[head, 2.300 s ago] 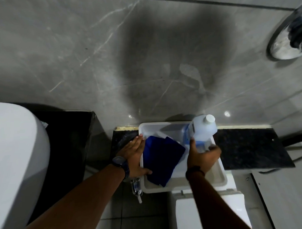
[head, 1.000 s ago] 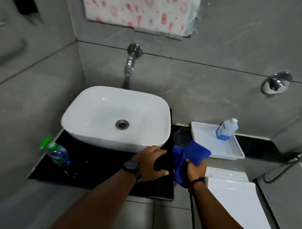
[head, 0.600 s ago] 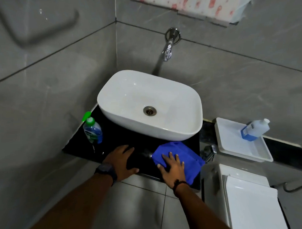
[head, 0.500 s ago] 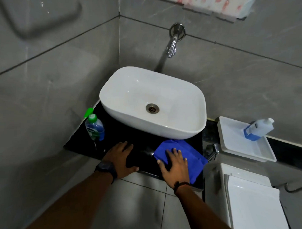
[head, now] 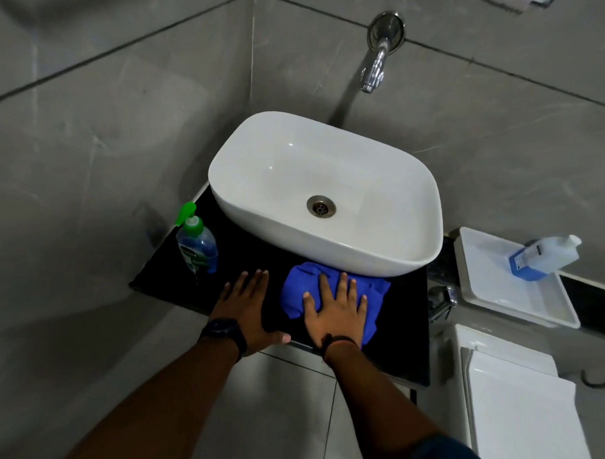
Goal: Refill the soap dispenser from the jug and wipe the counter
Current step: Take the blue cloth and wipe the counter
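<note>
A blue cloth [head: 298, 286] lies bunched on the black counter [head: 405, 328] in front of the white basin. My right hand [head: 334, 310] presses flat on the cloth with fingers spread. My left hand [head: 245, 307] rests flat on the counter just left of it, holding nothing. The soap dispenser [head: 196, 245], clear with blue liquid and a green pump, stands at the counter's left end. The jug [head: 544, 257], translucent with a blue label and white cap, lies tilted in a white tray [head: 502, 301] at the right.
A white basin [head: 327, 194] takes up most of the counter, with a chrome wall tap [head: 374, 67] above it. A small chrome valve [head: 440, 298] sits between counter and tray. A white toilet tank lid [head: 520, 403] is below the tray. Grey tiled walls close in left and behind.
My right hand carried the cloth from the tray to the counter and laid it flat; since half a second ago the cloth has bunched up and shifted slightly left. My left hand stays on the counter.
</note>
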The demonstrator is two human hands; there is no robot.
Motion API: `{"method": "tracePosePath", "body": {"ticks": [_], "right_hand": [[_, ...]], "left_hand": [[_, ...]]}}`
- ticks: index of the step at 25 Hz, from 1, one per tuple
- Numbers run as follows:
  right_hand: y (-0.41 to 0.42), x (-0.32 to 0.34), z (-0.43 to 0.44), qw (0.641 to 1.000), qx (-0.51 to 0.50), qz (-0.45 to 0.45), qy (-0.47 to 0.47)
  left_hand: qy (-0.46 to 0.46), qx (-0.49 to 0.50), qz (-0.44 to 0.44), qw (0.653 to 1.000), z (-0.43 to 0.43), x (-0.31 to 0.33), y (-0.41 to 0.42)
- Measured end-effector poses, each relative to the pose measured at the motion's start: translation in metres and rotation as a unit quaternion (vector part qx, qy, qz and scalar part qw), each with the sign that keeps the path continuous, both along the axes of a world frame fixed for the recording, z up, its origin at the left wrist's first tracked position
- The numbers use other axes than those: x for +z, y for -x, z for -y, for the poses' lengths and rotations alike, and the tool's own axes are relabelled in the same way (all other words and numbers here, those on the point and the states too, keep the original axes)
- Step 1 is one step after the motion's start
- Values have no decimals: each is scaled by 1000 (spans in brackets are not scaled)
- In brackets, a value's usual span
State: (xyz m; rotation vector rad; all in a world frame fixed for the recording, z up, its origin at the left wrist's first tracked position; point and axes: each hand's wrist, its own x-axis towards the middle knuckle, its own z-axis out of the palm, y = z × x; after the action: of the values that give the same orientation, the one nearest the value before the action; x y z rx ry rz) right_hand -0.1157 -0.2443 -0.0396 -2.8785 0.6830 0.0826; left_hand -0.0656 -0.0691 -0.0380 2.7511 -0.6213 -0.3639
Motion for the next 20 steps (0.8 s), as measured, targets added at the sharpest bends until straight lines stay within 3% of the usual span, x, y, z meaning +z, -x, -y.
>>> {"method": "tracePosePath", "body": {"ticks": [4, 7, 14, 17, 20], "right_hand": [[1, 0, -3, 990, 140, -3, -14], [15, 1, 20, 986, 164, -6, -14], [65, 1, 80, 999, -10, -35, 15], [50, 1, 58, 997, -63, -33, 19], [22, 2, 22, 998, -49, -24, 16]], "left_hand": [[20, 3, -9, 1000, 1, 2, 2], [8, -7, 0, 1000, 1, 2, 2], [-46, -30, 1, 998, 0, -2, 0], [-38, -26, 3, 999, 0, -2, 1], [-26, -13, 3, 1000, 1, 1, 2]]}}
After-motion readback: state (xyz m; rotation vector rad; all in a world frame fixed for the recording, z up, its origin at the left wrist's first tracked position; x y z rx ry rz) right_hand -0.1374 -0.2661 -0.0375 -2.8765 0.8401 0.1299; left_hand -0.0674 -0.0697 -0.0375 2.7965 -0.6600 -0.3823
